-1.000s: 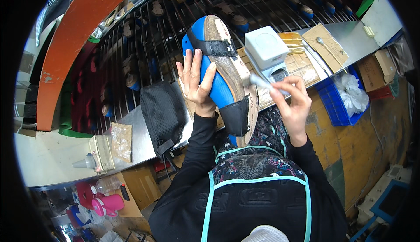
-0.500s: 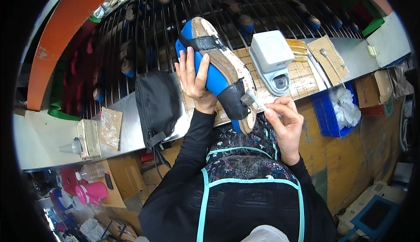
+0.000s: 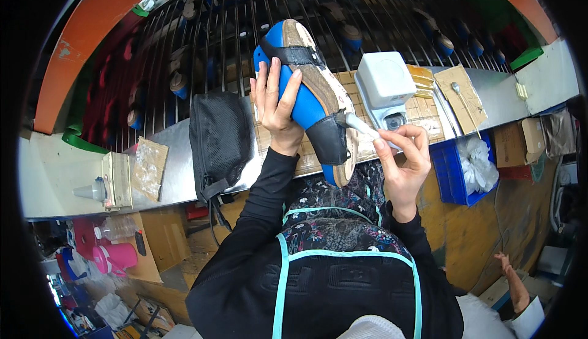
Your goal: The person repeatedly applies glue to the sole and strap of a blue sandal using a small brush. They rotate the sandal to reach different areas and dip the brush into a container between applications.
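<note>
A blue shoe last (image 3: pixel 296 101) carrying a half-made sandal is tilted up above the bench, its sole side turned partly toward me. Black straps (image 3: pixel 326 140) cross it near both ends, and a tan-and-white insole runs along it. Wrapped round its left side, my left hand (image 3: pixel 277 109) grips the last with fingers spread along the blue surface. My right hand (image 3: pixel 404 164) pinches the pale handle of a small brush (image 3: pixel 362 126). The brush's dark tip touches the sandal's edge by the lower strap. Just beyond my right hand stands a white pot (image 3: pixel 386 80) with a round opening at its near side.
A metal rod rack (image 3: pixel 245 38) with several lasts lies beyond the bench. On the bench are a black mesh bag (image 3: pixel 220 143), cardboard pieces (image 3: pixel 149 168) and another brush (image 3: pixel 465 106). A blue bin (image 3: pixel 450 173) hangs low right. Another person's arm (image 3: pixel 516 287) shows at lower right.
The brush has shifted slightly up along the sandal's edge, its handle lying flatter. My view has moved a little, and another person's arm has come in at lower right.
</note>
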A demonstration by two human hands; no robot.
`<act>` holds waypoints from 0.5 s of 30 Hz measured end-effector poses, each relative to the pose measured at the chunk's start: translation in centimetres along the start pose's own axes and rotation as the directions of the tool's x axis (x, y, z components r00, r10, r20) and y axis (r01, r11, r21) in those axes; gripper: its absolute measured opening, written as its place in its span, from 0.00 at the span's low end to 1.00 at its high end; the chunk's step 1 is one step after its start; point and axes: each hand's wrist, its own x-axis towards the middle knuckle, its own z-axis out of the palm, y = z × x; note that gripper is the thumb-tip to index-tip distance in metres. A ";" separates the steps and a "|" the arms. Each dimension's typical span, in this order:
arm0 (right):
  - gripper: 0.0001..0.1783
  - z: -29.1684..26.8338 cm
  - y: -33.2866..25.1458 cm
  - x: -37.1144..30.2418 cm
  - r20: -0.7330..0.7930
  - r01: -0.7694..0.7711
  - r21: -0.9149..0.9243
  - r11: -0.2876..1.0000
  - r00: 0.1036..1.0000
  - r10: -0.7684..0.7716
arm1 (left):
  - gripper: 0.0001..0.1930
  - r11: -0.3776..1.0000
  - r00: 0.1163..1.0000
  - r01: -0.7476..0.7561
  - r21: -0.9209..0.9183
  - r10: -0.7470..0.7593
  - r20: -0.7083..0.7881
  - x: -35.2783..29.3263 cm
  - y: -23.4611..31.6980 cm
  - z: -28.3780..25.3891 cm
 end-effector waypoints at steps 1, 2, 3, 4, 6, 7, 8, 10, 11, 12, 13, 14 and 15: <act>0.10 -0.1 0.0 -0.1 0.010 -0.019 0.021 1.000 1.000 0.019 | 0.21 1.000 1.000 0.005 0.001 -0.005 0.006 0.1 -0.1 0.0; 0.10 -0.1 0.1 -0.3 0.012 -0.030 0.045 0.999 1.000 0.029 | 0.21 1.000 1.000 0.011 0.001 -0.011 0.011 0.2 -0.1 0.1; 0.10 -0.1 0.1 -0.4 0.015 -0.041 0.068 0.997 0.999 0.040 | 0.22 1.000 1.000 0.021 0.004 -0.021 0.016 0.3 -0.1 0.1; 0.10 -0.2 0.1 -0.5 0.017 -0.022 0.066 0.998 1.000 0.021 | 0.22 0.999 0.999 0.032 0.007 -0.032 0.021 0.4 0.0 0.2; 0.10 -0.2 0.1 -0.8 0.013 -0.036 0.084 0.996 0.999 0.035 | 0.23 0.999 0.998 0.051 0.014 -0.051 0.031 0.6 0.0 0.3; 0.10 -0.3 0.1 -0.9 0.012 -0.042 0.094 0.995 0.999 0.041 | 0.23 0.998 0.998 0.058 0.016 -0.059 0.035 0.7 0.0 0.4; 0.10 -0.3 0.1 -1.0 0.007 -0.041 0.107 0.993 0.999 0.040 | 0.24 0.997 0.997 0.069 0.019 -0.070 0.040 0.8 0.1 0.5; 0.10 -0.5 0.1 -1.3 0.008 -0.044 0.094 0.995 0.999 0.044 | 0.25 0.996 0.995 0.074 0.056 -0.078 0.058 0.9 0.2 0.6; 0.10 -0.7 0.2 -1.4 0.005 -0.048 0.093 0.994 0.999 0.048 | 0.25 0.994 0.994 0.078 0.073 -0.083 0.070 0.9 0.3 0.6; 0.11 -0.9 0.2 -1.5 0.007 -0.030 0.086 0.996 1.000 0.029 | 0.26 0.993 0.992 0.090 0.079 -0.096 0.079 0.9 0.4 0.6; 0.10 -1.1 0.2 -1.6 0.020 -0.041 0.088 0.995 0.999 0.039 | 0.26 0.991 0.990 0.101 0.083 -0.109 0.090 0.8 0.5 0.6; 0.10 -1.4 0.2 -1.8 0.032 -0.053 0.090 0.995 0.998 0.050 | 0.27 0.989 0.986 0.118 0.091 -0.128 0.106 0.8 0.5 0.6; 0.10 -1.7 0.2 -1.9 0.043 -0.066 0.091 0.994 0.997 0.062 | 0.28 0.989 0.986 0.119 0.091 -0.128 0.110 0.8 0.5 0.7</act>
